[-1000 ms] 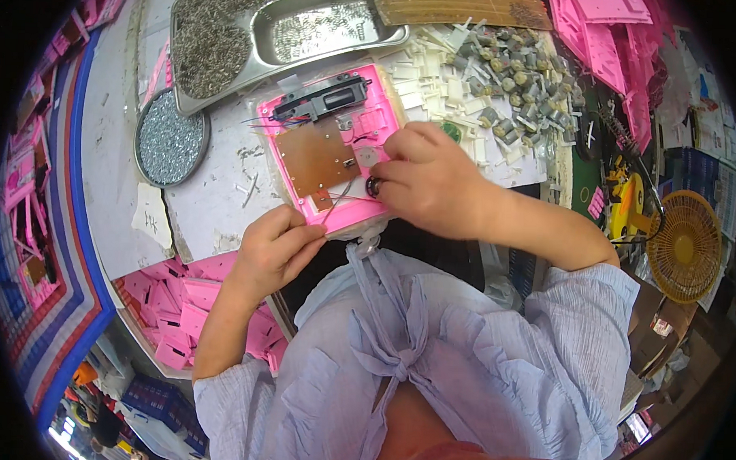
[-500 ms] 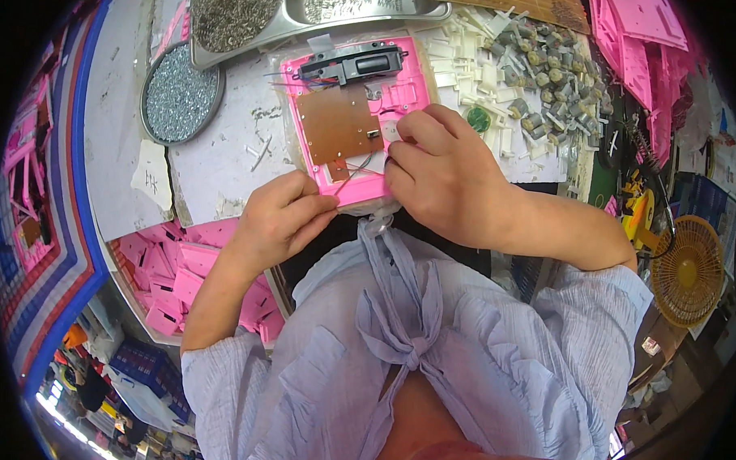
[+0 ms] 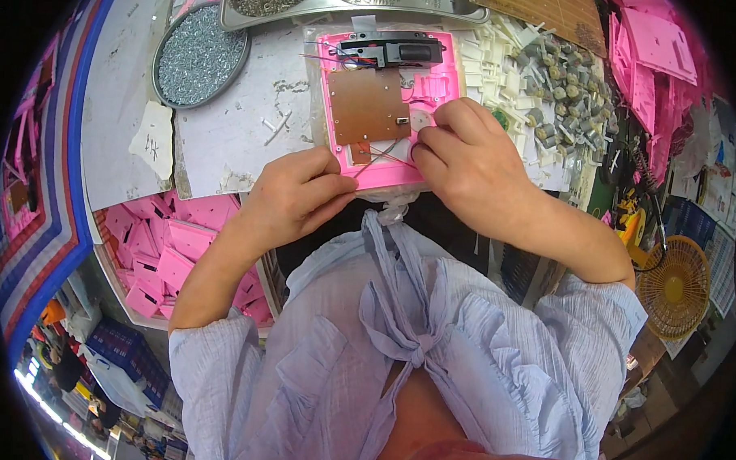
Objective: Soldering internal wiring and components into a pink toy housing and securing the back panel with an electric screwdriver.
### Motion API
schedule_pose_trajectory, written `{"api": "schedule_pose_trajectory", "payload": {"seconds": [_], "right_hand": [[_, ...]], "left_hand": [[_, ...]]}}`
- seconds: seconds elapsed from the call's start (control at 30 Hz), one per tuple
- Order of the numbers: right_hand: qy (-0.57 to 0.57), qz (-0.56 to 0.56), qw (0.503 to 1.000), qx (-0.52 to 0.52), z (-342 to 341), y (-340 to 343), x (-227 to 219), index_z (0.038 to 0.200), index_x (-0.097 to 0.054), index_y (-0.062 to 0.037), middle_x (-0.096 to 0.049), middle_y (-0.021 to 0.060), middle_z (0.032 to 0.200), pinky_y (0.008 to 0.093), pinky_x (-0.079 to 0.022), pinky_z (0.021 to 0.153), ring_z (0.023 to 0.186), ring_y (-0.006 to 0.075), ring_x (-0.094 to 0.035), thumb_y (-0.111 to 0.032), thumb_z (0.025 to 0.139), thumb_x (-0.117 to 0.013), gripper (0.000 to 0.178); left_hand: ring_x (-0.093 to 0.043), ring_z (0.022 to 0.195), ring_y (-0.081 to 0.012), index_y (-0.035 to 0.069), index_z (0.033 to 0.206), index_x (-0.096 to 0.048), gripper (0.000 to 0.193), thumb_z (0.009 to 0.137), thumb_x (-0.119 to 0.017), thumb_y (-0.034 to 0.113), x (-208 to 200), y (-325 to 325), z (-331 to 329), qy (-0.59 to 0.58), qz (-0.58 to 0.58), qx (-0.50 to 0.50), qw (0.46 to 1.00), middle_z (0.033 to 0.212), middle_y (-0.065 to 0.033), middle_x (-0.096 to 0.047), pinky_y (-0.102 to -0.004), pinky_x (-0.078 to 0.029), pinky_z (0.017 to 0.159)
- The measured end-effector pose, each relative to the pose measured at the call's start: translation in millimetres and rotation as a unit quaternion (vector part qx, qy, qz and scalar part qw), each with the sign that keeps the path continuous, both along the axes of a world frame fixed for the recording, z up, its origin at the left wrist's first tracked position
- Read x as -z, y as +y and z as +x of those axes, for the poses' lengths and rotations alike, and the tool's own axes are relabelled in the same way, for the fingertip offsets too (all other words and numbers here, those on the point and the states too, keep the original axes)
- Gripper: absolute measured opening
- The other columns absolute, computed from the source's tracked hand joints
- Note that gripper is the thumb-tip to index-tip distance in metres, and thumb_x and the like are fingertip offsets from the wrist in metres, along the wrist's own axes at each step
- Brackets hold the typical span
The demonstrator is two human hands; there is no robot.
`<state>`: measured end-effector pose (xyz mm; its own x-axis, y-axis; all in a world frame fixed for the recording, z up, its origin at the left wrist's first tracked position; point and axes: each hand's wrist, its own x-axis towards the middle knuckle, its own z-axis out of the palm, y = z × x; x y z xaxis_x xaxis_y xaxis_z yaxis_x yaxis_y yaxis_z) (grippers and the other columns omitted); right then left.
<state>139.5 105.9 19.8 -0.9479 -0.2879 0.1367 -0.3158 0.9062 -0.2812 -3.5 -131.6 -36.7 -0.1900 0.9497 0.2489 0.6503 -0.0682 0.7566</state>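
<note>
On the table (image 3: 225, 136), torn paper (image 3: 153, 139) with dark writing, left grip (image 3: 300, 187) pinched on pink casing (image 3: 390, 176), right grip (image 3: 480, 165) curled, hold unclear

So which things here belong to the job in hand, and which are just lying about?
In the job, it seems:
pink case, with left hand and right hand at it
brown board inside it
wires

Apparently just lying about:
metal bits
white parts
striped cloth
cardboard

The bits and parts might be supplies.

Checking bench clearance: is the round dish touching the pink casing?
Apart. The head view shows white tabletop plainly between the round dish on the left and the pink casing.
</note>
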Motion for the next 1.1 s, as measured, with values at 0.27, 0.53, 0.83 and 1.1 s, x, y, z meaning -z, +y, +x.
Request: {"api": "schedule_pose_trajectory", "payload": {"seconds": [0.27, 0.53, 0.83, 1.1], "right_hand": [[0.049, -0.104, 0.993, 0.003, 13.2, 24.1, 16.5, 0.106, -0.074, -0.0073, -0.072, 0.0057, 0.112, 0.0473, -0.052, 0.091, 0.102, 0.0316, -0.06, -0.013, 0.072, -0.083, 0.036], [-0.012, 0.087, 0.962, 0.258, 22.4, 110.6, 10.7, 0.092, -0.073, -0.0125, -0.067, 0.0058, 0.097, 0.047, -0.047, 0.088, 0.099, 0.0303, -0.059, -0.012, 0.076, -0.074, 0.016], [-0.014, 0.094, 0.971, 0.219, 17.4, 121.1, 22.2, 0.102, -0.074, -0.0148, -0.066, 0.005, 0.098, 0.0444, -0.043, 0.096, 0.104, 0.0269, -0.059, -0.009, 0.08, -0.068, 0.023], [0.02, -0.011, 0.979, 0.204, 12.1, 130.5, 10.6, 0.103, -0.065, -0.0103, -0.065, 0.0065, 0.093, 0.043, -0.044, 0.094, 0.098, 0.0282, -0.06, -0.011, 0.077, -0.072, 0.027]], "left_hand": [[-0.062, 0.072, -0.026, 0.007, 0.096, -0.072, 0.025, 0.075, -0.084, 0.005, -0.3, 4.8, -2.2, 0.009, -0.006, 0.003, 1.0, 0.083, -0.0072, -0.06, -0.0369, -0.05, 0.06], [-0.063, 0.074, -0.0277, 0.007, 0.097, -0.072, 0.024, 0.076, -0.082, 0.004, -18.8, 4.0, 2.6, 0.035, -0.07, -0.003, 0.997, 0.086, -0.0092, -0.061, -0.037, -0.051, 0.062], [-0.066, 0.078, -0.0293, 0.003, 0.094, -0.072, 0.014, 0.087, -0.076, 0.015, -69.1, 93.8, -83.5, 0.04, -0.089, 0.014, 0.995, 0.092, -0.0112, -0.068, -0.0387, -0.052, 0.07], [-0.071, 0.089, -0.0332, 0.01, 0.093, -0.075, 0.015, 0.085, -0.064, 0.016, -24.9, 238.4, -125.6, 0.321, -0.064, 0.114, 0.938, 0.098, -0.0082, -0.068, -0.0469, -0.058, 0.076]]}}
